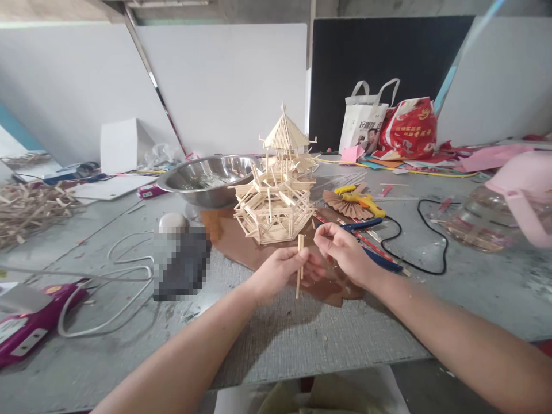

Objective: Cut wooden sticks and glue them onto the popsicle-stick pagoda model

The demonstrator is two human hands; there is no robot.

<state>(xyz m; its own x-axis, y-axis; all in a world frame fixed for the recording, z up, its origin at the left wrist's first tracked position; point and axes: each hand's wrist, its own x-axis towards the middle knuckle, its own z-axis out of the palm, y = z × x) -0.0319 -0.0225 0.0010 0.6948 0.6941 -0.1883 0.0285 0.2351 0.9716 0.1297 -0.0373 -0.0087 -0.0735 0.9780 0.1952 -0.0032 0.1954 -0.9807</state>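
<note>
Left hand (284, 264): grip closed on small sticks (301, 257), held upright just in front of the tower; exact count hard to make out.
Right hand (345, 250): raised beside the sticks, grip narrow, thumb and forefinger nearly together; cannot tell whether anything is between them.
Stick tower (276, 210): pale wood, peaked roof, standing upright on a brown board (226, 233) on the grey table (276, 348); rear side hidden.
Metal bowl (211, 178): behind and left of the tower, which covers part of its rim; contents unclear.
Right of the tower: folded paper fan (345, 207), yellow glue gun (364, 201) and blue-handled pliers (383, 261), crowded together, the pliers partly covered by the right hand. Black cable (445, 253) loops beyond.
Far right: clear jug (476, 221), pink lid cut off by the edge.
Back: 2 bags, a white bag (362, 121) and a red bag (407, 129), the red overlapping the white.
Left: heap of sticks (32, 213), blurred; purple power strip (32, 330), cut off; pale rounded object (172, 222); dark item (181, 264), pixelated, unidentifiable.
</note>
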